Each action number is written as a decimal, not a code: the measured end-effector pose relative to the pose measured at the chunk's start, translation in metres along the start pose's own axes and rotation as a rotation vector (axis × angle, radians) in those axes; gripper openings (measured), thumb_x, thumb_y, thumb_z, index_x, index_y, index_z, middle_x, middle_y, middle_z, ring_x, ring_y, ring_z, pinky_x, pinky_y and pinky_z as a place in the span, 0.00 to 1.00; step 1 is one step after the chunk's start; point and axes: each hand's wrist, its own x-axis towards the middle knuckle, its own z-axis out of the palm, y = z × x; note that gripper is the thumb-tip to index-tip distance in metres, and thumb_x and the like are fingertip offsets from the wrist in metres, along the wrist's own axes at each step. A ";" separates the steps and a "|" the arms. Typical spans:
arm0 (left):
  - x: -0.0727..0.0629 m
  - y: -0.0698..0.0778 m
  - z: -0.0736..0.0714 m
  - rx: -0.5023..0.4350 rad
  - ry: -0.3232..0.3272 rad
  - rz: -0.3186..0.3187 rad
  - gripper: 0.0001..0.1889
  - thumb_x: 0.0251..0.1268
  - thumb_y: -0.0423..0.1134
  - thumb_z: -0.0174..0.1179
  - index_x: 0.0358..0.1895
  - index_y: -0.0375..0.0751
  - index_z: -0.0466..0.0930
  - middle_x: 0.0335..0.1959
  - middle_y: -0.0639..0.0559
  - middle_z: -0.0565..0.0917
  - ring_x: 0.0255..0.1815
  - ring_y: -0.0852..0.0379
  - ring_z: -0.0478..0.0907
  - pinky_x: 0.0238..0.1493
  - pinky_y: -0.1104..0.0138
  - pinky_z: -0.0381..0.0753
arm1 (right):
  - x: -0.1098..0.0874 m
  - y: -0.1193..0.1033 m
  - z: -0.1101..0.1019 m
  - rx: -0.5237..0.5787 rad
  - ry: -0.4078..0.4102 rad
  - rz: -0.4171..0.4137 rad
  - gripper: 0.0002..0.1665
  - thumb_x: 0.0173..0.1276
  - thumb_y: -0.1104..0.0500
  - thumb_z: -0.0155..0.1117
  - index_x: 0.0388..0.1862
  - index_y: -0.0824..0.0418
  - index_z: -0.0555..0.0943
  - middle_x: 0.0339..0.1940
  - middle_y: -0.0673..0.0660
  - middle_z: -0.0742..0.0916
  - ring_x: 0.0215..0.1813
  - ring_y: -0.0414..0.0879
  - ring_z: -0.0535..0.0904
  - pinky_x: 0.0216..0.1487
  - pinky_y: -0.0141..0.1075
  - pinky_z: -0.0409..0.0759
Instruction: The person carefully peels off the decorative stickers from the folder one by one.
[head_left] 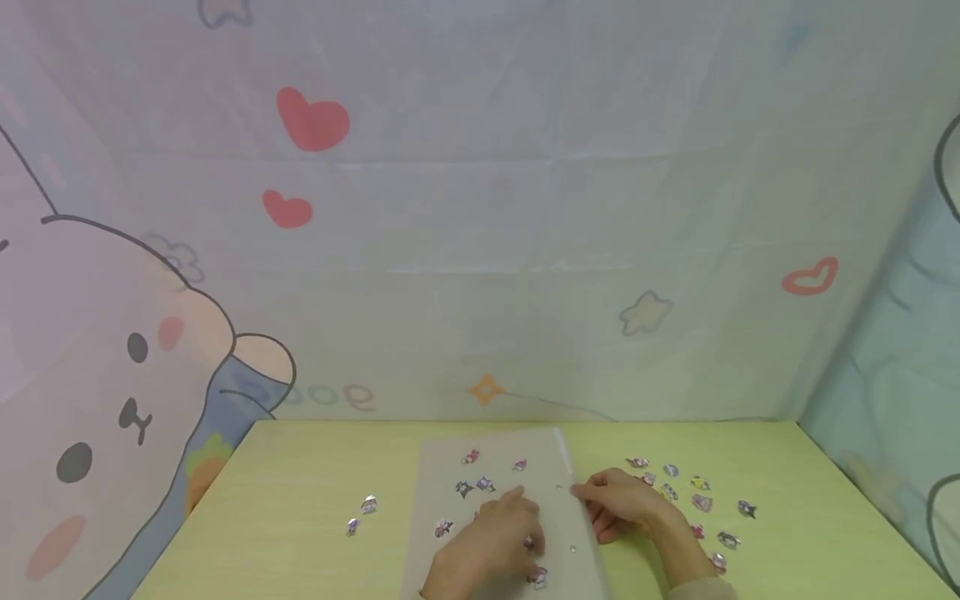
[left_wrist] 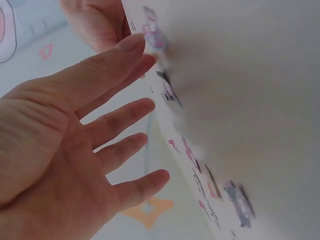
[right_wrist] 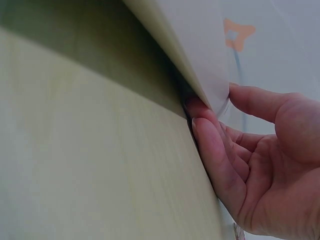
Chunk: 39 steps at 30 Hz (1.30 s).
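A white sheet (head_left: 510, 454) lies on the table with several small cartoon stickers on it. My left hand (head_left: 491, 533) hovers low over its lower middle, hiding part of it. In the left wrist view the fingers are spread, and the thumb and index fingertips are right at a pink-and-lilac sticker (left_wrist: 155, 37). A dark sticker (left_wrist: 169, 92) is just beyond. My right hand (head_left: 622, 500) pinches the sheet's right edge, the thumb on top and fingers underneath. The right wrist view shows the sheet's edge (right_wrist: 200, 60) raised, with shadow beneath.
Several loose stickers (head_left: 701, 502) are scattered on the yellow table (head_left: 315, 467) right of the sheet, some close behind the right hand and forearm. Two more stickers, one of them a pale sticker (head_left: 369, 504), lie to the left. A printed cloth (head_left: 480, 208) hangs behind the table.
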 end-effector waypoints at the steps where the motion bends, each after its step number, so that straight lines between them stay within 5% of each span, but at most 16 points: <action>1: 0.000 0.000 0.000 0.007 -0.004 0.013 0.07 0.46 0.46 0.75 0.30 0.55 0.88 0.50 0.62 0.80 0.72 0.48 0.61 0.67 0.51 0.63 | 0.000 0.000 0.000 0.000 0.000 0.000 0.18 0.73 0.51 0.58 0.35 0.66 0.78 0.25 0.57 0.81 0.20 0.41 0.78 0.24 0.34 0.82; 8: 0.000 0.001 0.000 0.065 0.006 0.072 0.04 0.49 0.45 0.74 0.23 0.57 0.87 0.38 0.68 0.77 0.71 0.51 0.63 0.68 0.57 0.64 | -0.001 -0.001 0.000 0.001 0.003 0.001 0.18 0.73 0.51 0.59 0.35 0.66 0.78 0.25 0.57 0.81 0.20 0.41 0.78 0.24 0.34 0.82; 18: -0.001 0.003 0.004 0.056 0.015 0.036 0.09 0.49 0.44 0.75 0.20 0.57 0.83 0.43 0.66 0.79 0.72 0.51 0.62 0.67 0.54 0.65 | -0.001 0.000 0.000 -0.005 -0.002 -0.009 0.18 0.73 0.50 0.59 0.34 0.66 0.78 0.24 0.57 0.81 0.19 0.41 0.78 0.24 0.34 0.82; 28: -0.004 0.004 0.002 0.039 0.025 0.023 0.11 0.50 0.43 0.74 0.20 0.55 0.80 0.38 0.67 0.77 0.71 0.54 0.64 0.67 0.55 0.66 | 0.001 -0.001 0.000 -0.025 -0.009 -0.014 0.18 0.73 0.50 0.58 0.33 0.66 0.77 0.24 0.57 0.81 0.20 0.41 0.79 0.24 0.35 0.82; 32: -0.004 0.002 -0.002 0.033 0.048 0.048 0.10 0.52 0.43 0.74 0.20 0.54 0.80 0.34 0.66 0.75 0.57 0.61 0.73 0.58 0.65 0.72 | 0.000 -0.001 0.000 -0.029 -0.005 -0.011 0.18 0.73 0.50 0.59 0.33 0.65 0.77 0.24 0.58 0.81 0.19 0.41 0.78 0.24 0.35 0.82; 35: -0.005 0.000 -0.008 0.033 0.091 0.073 0.10 0.52 0.42 0.73 0.21 0.53 0.81 0.34 0.65 0.75 0.56 0.59 0.73 0.57 0.67 0.72 | 0.000 -0.001 0.001 -0.037 0.004 -0.009 0.19 0.73 0.50 0.59 0.32 0.65 0.77 0.24 0.58 0.82 0.18 0.41 0.78 0.24 0.35 0.82; 39: -0.010 -0.003 -0.016 0.001 0.126 0.059 0.10 0.53 0.40 0.73 0.21 0.52 0.81 0.40 0.63 0.78 0.68 0.49 0.67 0.66 0.57 0.67 | 0.000 -0.001 0.001 -0.036 0.012 -0.003 0.19 0.73 0.50 0.59 0.33 0.66 0.78 0.24 0.58 0.81 0.19 0.41 0.78 0.24 0.35 0.82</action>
